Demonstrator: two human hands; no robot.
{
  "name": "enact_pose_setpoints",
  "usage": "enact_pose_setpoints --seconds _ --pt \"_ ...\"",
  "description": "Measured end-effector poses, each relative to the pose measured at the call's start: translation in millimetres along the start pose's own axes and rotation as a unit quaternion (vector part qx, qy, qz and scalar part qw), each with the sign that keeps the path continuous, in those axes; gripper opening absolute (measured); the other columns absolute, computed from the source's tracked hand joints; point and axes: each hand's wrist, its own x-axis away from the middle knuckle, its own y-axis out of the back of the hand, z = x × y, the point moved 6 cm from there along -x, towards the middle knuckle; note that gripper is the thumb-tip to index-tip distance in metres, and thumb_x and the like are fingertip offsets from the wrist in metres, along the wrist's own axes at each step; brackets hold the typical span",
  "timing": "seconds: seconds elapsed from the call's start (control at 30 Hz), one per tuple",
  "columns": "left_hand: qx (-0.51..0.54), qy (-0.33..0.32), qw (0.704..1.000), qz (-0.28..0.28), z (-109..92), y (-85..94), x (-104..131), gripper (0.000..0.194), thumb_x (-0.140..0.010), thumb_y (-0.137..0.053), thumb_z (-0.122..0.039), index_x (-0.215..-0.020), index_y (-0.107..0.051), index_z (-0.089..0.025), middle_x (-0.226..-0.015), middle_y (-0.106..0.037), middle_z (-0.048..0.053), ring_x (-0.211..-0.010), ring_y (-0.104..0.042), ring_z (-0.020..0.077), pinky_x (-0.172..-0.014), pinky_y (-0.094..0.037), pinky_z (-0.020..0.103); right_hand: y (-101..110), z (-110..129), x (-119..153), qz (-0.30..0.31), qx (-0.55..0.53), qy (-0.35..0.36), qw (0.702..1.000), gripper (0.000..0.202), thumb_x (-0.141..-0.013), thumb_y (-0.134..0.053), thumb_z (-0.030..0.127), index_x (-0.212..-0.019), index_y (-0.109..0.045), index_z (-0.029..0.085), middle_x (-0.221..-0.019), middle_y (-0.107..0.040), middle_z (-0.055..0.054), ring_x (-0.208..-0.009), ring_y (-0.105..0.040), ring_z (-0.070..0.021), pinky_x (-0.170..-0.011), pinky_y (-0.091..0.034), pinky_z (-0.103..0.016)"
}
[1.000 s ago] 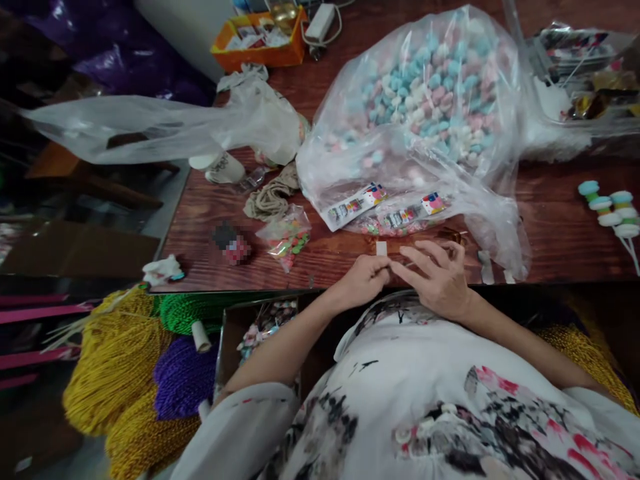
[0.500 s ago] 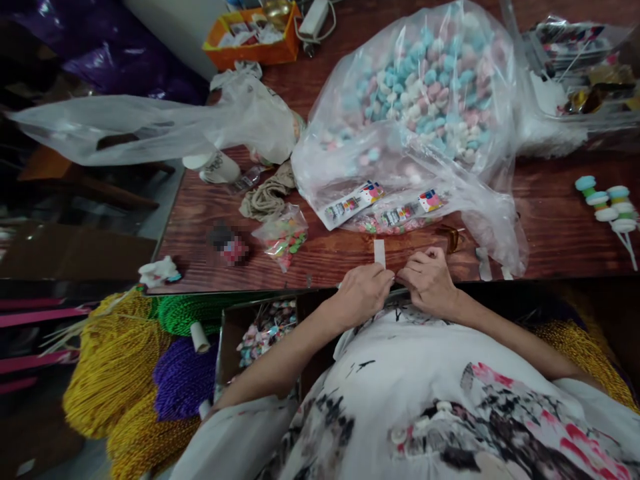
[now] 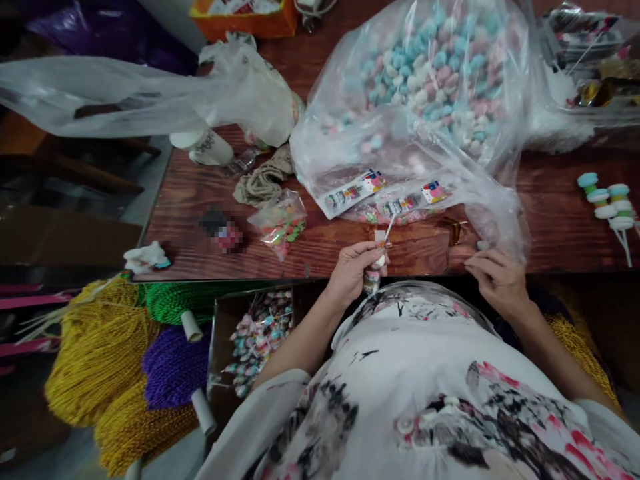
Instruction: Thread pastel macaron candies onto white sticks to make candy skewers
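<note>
My left hand (image 3: 353,270) is closed on a wrapped candy stick (image 3: 373,275), whose white stick points up over the table's front edge. To the right, my right hand (image 3: 500,280) has its fingers bent together by the edge, beside small clear tape pieces; whatever they hold is too small to make out. A white strip (image 3: 380,235) lies behind the candy. Gold twist ties (image 3: 453,230) rest between the hands, farther back. Two printed packets (image 3: 353,193) lie on the big clear bag (image 3: 425,73) of blue, pink and white candies.
On the wooden table (image 3: 180,200) are a small candy bag (image 3: 283,223), a cloth (image 3: 265,183), a white cup (image 3: 210,148) and marshmallow sticks (image 3: 620,207) at far right. Below the edge, a box (image 3: 260,333) holds wrapped candies beside yellow, green and purple cord bundles (image 3: 95,347).
My hands have parted. The right moved right to the tape pieces; the left now shows the wrapped candy stick upright. The view has shifted slightly.
</note>
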Motion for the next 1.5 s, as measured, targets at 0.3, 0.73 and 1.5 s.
enact_pose_setpoints --seconds 0.3,0.73,1.5 --pt "0.041 0.032 0.998 0.018 16 -11.4 6 0.033 -0.064 -0.083 -0.035 -0.086 -0.072 -0.012 -0.066 -0.069 0.002 -0.047 -0.06 0.0098 -0.045 -0.042 0.019 -26 13 -21 0.05 0.075 -0.093 0.992 0.025 -0.091 -0.063 0.043 -0.089 -0.074 0.021 -0.087 -0.072 -0.006 -0.083 -0.064 -0.02 -0.075 -0.047 -0.034" --pt "0.04 0.04 0.998 0.006 23 -29.1 6 0.03 -0.064 -0.081 -0.032 -0.087 -0.076 -0.012 -0.062 -0.067 0.002 -0.043 -0.055 0.0068 -0.042 -0.031 0.018 -40 22 -21 0.048 0.113 0.021 0.992 0.013 -0.09 -0.047 0.013 -0.082 -0.057 0.018 -0.082 -0.06 -0.008 -0.08 -0.052 -0.0217 -0.072 -0.039 -0.034" --pt "0.008 0.003 0.998 0.057 25 -50.9 -3 0.034 -0.067 -0.079 -0.043 -0.08 -0.073 -0.012 -0.065 -0.058 -0.002 -0.053 -0.049 0.0042 -0.054 -0.042 0.019 -46 63 -60 0.003 -0.267 -0.051 0.962 0.013 -0.086 -0.062 0.024 -0.096 -0.071 0.022 -0.084 -0.073 -0.003 -0.073 -0.067 -0.0166 -0.067 -0.055 -0.03"
